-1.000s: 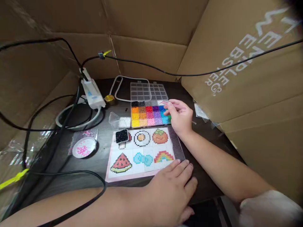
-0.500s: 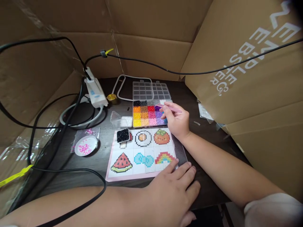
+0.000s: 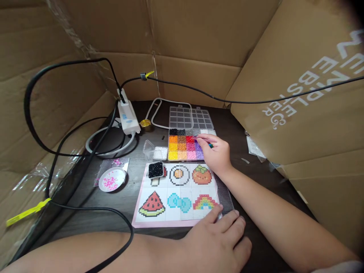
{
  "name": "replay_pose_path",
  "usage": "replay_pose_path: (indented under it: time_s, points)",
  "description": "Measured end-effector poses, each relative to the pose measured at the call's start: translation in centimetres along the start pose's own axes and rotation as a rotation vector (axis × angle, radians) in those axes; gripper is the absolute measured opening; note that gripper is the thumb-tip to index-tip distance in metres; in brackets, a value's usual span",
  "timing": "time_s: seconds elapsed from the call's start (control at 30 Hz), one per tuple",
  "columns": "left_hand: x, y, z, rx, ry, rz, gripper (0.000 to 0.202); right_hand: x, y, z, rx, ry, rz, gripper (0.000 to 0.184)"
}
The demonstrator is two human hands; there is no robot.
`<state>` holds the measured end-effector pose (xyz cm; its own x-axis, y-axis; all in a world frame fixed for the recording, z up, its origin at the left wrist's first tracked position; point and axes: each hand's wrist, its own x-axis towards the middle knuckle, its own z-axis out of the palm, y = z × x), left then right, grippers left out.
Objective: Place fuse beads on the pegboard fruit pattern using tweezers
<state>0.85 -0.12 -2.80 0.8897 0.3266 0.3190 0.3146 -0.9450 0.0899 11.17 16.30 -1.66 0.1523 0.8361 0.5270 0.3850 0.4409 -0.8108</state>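
Observation:
My right hand (image 3: 218, 154) pinches pink tweezers (image 3: 207, 140) above the sorted bead box (image 3: 185, 160). Their tips are near the red beads (image 3: 190, 140); whether they grip a bead is too small to see. My left hand (image 3: 217, 239) lies with fingers spread at the lower right corner of the pattern sheet (image 3: 163, 223), partly on a clear pegboard (image 3: 226, 194). Printed on the sheet are a watermelon, a bow, a rainbow, an egg and an orange fruit. A small tub of black beads (image 3: 156, 170) covers part of a mushroom picture.
An open tub of white beads (image 3: 160, 153) stands left of the bead box. Farther left, a white dish (image 3: 102, 186) with pink beads rests on another pegboard (image 3: 106, 164). Behind are a power strip (image 3: 127, 115) and gold cup (image 3: 145, 123). Black cables (image 3: 96, 208) cross the left side; cardboard walls (image 3: 199, 77) surround the table.
The camera view has shifted, so everything sits lower and farther right. My right hand keeps the tweezers over the bead box with little movement. My left hand stays on the sheet's corner.

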Motion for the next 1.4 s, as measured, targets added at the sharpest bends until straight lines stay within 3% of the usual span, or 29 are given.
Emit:
replay_pose_path:
  time_s: [0.13, 0.4, 1.4]
  points:
    - [0.19, 0.03, -0.08, 0.010, 0.005, -0.007, 0.037, -0.09, 0.03, 0.17, 0.008, 0.026, 0.076, 0.012]
    - [0.06, 0.10, 0.14, 0.016, 0.043, -0.020, 0.037, -0.02, -0.29, 0.04, 0.021, 0.001, 0.076, 0.011]
    - [0.05, 0.05, -0.24, -0.023, -0.038, -0.006, 0.049, 0.24, -0.13, 0.20, 0.046, -0.025, 0.122, 0.011]
